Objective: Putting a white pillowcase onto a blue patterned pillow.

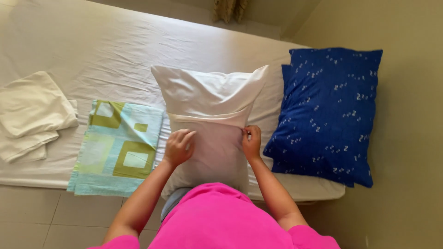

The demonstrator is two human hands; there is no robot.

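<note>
White and soft, the pillow (210, 124) lies mid-bed between 2 neighbours, your left hand (177, 147) resting loosely curled on it, your right hand (252, 142) pinching the case's hem; light, floppy, best gripped at edges.

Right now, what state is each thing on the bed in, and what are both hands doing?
White pillow: lying flat, white pillowcase partly pulled over it.
Pillowcase edge: bunched across the pillow's middle.
Left hand: resting flat on the pillow.
Right hand: pinching the pillowcase edge.
Blue pillow: fully covered, lying at the bed's side.
Patterned green cloth: folded flat.
White linen: folded, stacked.
Bed sheet: spread, lightly wrinkled.
</note>
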